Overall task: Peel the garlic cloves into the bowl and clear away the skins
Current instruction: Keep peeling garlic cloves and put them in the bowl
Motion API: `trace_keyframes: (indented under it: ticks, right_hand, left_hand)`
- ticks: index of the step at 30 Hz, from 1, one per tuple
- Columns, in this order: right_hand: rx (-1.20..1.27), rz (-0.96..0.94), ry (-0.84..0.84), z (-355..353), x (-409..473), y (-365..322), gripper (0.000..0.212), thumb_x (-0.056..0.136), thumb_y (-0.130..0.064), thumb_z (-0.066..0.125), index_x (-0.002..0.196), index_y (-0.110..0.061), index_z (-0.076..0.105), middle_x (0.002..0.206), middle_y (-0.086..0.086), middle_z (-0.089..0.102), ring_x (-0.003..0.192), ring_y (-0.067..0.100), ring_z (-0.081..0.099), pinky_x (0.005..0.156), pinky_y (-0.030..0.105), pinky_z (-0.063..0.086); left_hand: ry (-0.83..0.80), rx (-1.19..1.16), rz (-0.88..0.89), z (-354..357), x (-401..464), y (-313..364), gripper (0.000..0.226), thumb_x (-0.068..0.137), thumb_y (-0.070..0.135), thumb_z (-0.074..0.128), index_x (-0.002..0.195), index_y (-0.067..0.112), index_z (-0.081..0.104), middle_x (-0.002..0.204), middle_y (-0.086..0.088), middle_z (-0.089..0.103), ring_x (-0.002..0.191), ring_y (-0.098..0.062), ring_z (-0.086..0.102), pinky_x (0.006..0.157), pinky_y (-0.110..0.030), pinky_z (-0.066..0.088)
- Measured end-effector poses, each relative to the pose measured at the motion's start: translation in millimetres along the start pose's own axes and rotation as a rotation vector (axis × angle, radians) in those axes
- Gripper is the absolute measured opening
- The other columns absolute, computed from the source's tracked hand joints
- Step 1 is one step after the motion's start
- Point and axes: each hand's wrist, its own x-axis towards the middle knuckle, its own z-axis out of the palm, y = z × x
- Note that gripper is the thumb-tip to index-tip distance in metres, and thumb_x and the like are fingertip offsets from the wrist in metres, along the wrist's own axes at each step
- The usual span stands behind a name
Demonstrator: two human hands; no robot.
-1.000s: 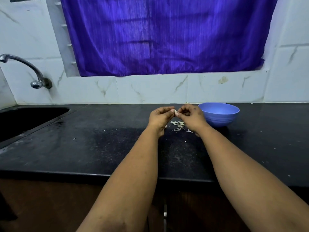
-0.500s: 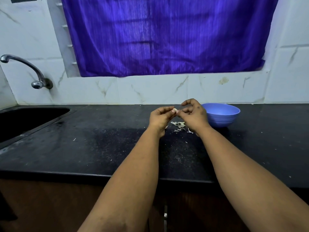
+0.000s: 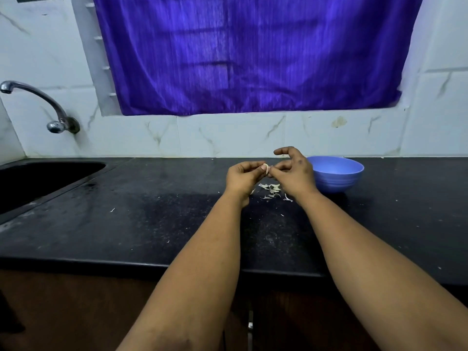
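1. Above a black kitchen counter (image 3: 152,224), a person's left hand (image 3: 241,177) pinches a pale garlic clove (image 3: 265,166) at its curled fingertips.
2. The right hand (image 3: 295,173) meets the clove from the other side, thumb and lower fingers nipping at it while the index finger arches free above.
3. The clove is held in the air between both hands, just left of a blue bowl (image 3: 336,176) standing on the counter near the tiled wall.
4. A small heap of papery garlic skins (image 3: 272,190) lies on the counter directly beneath the hands, with a few stray flakes scattered farther out.
5. A dark sink (image 3: 38,178) and chrome tap (image 3: 50,107) sit at far left; a purple curtain (image 3: 253,54) hangs behind.
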Motion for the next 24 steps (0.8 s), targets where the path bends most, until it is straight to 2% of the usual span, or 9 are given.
trace_keyframes:
  ticks: [3,6,11,17,24]
  right_hand:
    - [0.009,-0.013,0.017,0.3,-0.9,-1.4,0.035,0.076,-0.016,0.072,0.103,-0.031,0.056,0.071,-0.003,0.072,0.077,0.014,0.070,0.074,0.037,0.057]
    - [0.030,-0.018,0.020,-0.2,-1.0,-1.6,0.039,0.076,-0.013,0.073,0.106,-0.029,0.055,0.072,-0.003,0.072,0.078,0.014,0.070,0.079,0.038,0.057]
    - [0.190,0.067,0.004,-0.6,-2.2,-3.0,0.044,0.077,-0.011,0.076,0.110,-0.027,0.052,0.076,0.000,0.074,0.082,0.013,0.071,0.091,0.040,0.054]
    - [0.171,0.094,0.000,0.3,-2.7,-4.7,0.054,0.075,-0.016,0.080,0.121,-0.025,0.053,0.079,-0.003,0.074,0.087,0.012,0.070,0.093,0.037,0.053]
    - [0.189,0.102,-0.020,-2.4,-4.2,-8.3,0.060,0.080,-0.011,0.076,0.133,-0.019,0.049,0.081,-0.002,0.074,0.089,0.011,0.069,0.093,0.032,0.052]
  left_hand:
    - [-0.003,-0.040,-0.011,0.3,-0.5,0.9,0.010,0.085,-0.002,0.066,0.082,0.007,0.067,0.066,0.003,0.072,0.067,-0.007,0.069,0.076,-0.021,0.055]
    - [-0.008,-0.093,-0.011,0.5,-1.1,2.2,0.009,0.085,-0.004,0.065,0.083,0.004,0.066,0.066,0.001,0.072,0.067,-0.007,0.069,0.069,-0.016,0.055]
    - [-0.018,-0.168,-0.035,0.4,-1.0,3.0,0.010,0.086,-0.006,0.062,0.084,0.003,0.065,0.067,-0.001,0.072,0.067,-0.009,0.070,0.068,-0.015,0.054]
    - [-0.014,-0.201,-0.048,0.8,-1.6,3.7,0.012,0.087,-0.008,0.059,0.083,0.002,0.064,0.064,0.000,0.071,0.065,-0.008,0.069,0.070,-0.015,0.055]
    - [-0.021,-0.245,-0.057,0.5,-2.4,4.9,0.011,0.087,-0.007,0.059,0.084,0.002,0.064,0.067,-0.001,0.072,0.066,-0.009,0.070,0.067,-0.014,0.054]
